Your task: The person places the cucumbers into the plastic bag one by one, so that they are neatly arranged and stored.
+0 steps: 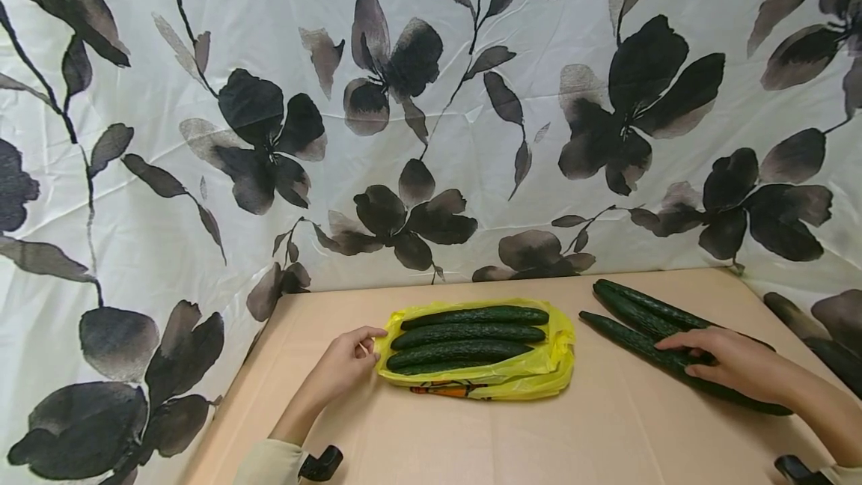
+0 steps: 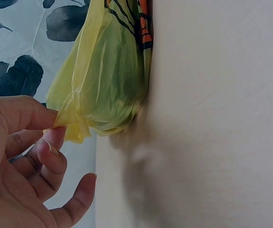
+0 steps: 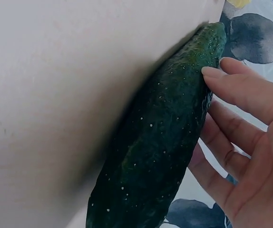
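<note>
A yellow plastic bag (image 1: 562, 350) lies mid-table with its opening facing up. Three dark green cucumbers (image 1: 471, 334) show side by side in it. At the bag's left end, my left hand (image 1: 346, 361) pinches the thin plastic edge between thumb and finger; the left wrist view shows this hold close up. Further right, more long cucumbers lie aslant on the table. Over the nearest of these cucumbers (image 1: 737, 393) is my right hand (image 1: 737, 361), thumb on the near side, fingers loosely bent across it. In the right wrist view the thumb tip is right at the cucumber's edge.
The pale peach table (image 1: 431, 440) ends at a white floral cloth (image 1: 512, 223) that hangs behind it and along its left side. Beyond my right hand, other cucumbers (image 1: 649, 305) lie close together near the table's right edge.
</note>
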Demonstrator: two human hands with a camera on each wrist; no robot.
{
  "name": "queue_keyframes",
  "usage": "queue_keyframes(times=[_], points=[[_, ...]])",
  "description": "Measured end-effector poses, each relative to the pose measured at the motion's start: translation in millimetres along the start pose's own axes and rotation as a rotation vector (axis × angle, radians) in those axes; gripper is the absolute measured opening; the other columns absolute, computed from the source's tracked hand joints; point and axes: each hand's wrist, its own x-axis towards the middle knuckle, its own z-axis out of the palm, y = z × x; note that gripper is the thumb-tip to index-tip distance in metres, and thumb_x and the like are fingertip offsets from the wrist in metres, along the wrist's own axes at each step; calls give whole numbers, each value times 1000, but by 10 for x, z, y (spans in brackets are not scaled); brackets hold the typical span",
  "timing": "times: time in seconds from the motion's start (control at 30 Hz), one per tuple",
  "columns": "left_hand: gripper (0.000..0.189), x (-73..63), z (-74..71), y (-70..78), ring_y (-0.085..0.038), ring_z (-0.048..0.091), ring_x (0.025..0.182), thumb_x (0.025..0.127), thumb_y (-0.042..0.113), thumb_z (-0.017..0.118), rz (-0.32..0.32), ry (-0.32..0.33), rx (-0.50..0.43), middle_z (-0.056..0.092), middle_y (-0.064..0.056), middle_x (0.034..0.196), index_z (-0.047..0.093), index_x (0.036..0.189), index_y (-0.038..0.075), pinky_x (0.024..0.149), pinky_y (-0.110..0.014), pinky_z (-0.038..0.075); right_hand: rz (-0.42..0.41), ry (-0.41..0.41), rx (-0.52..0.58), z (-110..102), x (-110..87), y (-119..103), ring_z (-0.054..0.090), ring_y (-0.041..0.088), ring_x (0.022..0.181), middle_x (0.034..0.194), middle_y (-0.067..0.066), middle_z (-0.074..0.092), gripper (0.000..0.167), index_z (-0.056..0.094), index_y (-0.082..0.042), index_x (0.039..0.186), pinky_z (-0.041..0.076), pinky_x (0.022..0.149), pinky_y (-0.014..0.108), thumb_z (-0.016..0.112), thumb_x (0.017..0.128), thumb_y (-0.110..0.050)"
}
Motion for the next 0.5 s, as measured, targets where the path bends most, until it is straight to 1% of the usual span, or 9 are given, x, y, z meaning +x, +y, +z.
queue_keyframes(times=[0.07, 0.17, 0.23, 0.3, 0.4, 0.47, 0.5], points=[[37, -4, -4, 7, -13, 51, 70, 88, -6, 65, -5, 0, 5, 57, -3, 88, 68, 123, 1, 58, -22, 41, -2, 3, -3, 8, -2, -9, 66, 9, 96, 124, 5, 67, 50, 64, -19, 134, 54, 72, 29, 78, 86, -25], [37, -6, -16, 20, -12, 51, 70, 88, -6, 65, -2, -2, 16, 57, -3, 88, 68, 124, 1, 59, -21, 41, -22, 22, -35, 27, -9, -21, 66, 10, 98, 123, 3, 66, 51, 63, -20, 135, 55, 74, 30, 78, 86, -25], [37, -7, -25, 22, -12, 51, 70, 88, -6, 65, 3, -6, 15, 57, -4, 88, 68, 124, 1, 59, -21, 41, -42, 30, -52, 36, -12, -27, 65, 9, 99, 122, 0, 65, 52, 63, -22, 136, 55, 75, 30, 78, 86, -25], [37, -8, -32, 20, -12, 50, 70, 88, -7, 65, 9, -12, 11, 57, -4, 87, 68, 124, 0, 59, -21, 40, -85, 40, -66, 46, -12, -28, 63, 6, 101, 120, -3, 64, 52, 63, -24, 136, 54, 74, 29, 78, 86, -23], [37, -11, -40, 14, -12, 50, 69, 88, -7, 65, 14, -19, 1, 57, -4, 87, 67, 124, -1, 58, -21, 40, -176, 54, -92, 66, -4, -24, 61, 3, 104, 119, -5, 64, 51, 65, -28, 135, 53, 74, 27, 78, 86, -19], [37, -13, -42, 5, -12, 50, 69, 87, -7, 65, 18, -20, 1, 57, -4, 87, 67, 124, -1, 58, -21, 40, -226, 59, -122, 84, 8, -23, 61, 4, 109, 120, -6, 65, 49, 66, -30, 132, 53, 77, 26, 78, 86, -17], [37, -15, -43, 1, -12, 50, 69, 87, -7, 65, 18, -21, 1, 57, -4, 87, 67, 124, -1, 58, -21, 40, -236, 59, -138, 93, 14, -25, 61, 5, 110, 122, -7, 66, 48, 67, -31, 131, 53, 79, 27, 78, 86, -18]])
